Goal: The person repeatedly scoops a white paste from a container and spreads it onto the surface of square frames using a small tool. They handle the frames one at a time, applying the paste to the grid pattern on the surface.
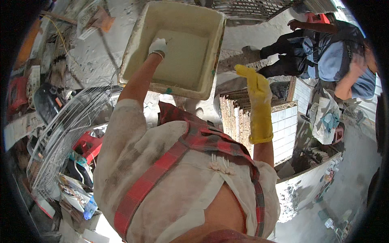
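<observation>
A large, deep rectangular tub [182,91] with stained pale walls lies ahead of me and holds cloudy liquid. My left hand [158,46], in a white glove, reaches into its left part at the liquid's edge; the fingertips are hard to make out, and I cannot tell whether they hold anything. My right hand [247,73] wears a long yellow rubber glove and is raised to the right of the tub, beside a stack of tile-faced panels [282,130]. Its fingers look extended together, with no object visible in them.
At the upper right a co-worker [322,54] stands near a red stool [317,18]. Bent wire racks [73,127] and a red plastic stool [88,145] are at my left. A bin with debris [304,177] stands at the lower right, near a white sack [323,121].
</observation>
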Available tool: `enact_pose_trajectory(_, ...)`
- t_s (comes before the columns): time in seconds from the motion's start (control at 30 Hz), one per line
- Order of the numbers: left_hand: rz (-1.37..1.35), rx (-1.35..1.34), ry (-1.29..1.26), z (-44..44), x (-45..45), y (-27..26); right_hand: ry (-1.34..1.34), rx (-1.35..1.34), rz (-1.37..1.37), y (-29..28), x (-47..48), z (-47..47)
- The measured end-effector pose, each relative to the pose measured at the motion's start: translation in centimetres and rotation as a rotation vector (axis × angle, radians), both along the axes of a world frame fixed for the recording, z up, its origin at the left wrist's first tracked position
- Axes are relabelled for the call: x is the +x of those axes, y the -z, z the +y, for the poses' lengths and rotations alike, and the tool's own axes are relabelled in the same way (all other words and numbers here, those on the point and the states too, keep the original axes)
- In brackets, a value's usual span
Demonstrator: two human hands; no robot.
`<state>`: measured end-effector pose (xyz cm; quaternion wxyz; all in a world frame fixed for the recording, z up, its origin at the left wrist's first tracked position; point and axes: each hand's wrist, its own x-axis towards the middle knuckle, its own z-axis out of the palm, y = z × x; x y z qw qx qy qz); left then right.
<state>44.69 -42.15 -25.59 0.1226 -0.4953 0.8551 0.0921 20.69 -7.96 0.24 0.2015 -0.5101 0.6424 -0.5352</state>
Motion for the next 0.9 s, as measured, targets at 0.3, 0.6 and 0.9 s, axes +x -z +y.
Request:
enact_pose_trajectory(0.3,-0.035,0.277,-0.158,1.2,-0.5,7.8,-0.228,0.087,0.607,3.4,2.8,-4.5)
enact_pose_trajectory(0.6,-0.027,0.253,0.013,4.6,3.5,1.9,-0.285,0.709,0.545,14.1,6.4,-16.7)
enact_pose_trajectory(0.9,-0.138,0.360,-0.077,6.8,5.1,-0.5,-0.760,1.135,1.087,21.1,7.6,-19.3)
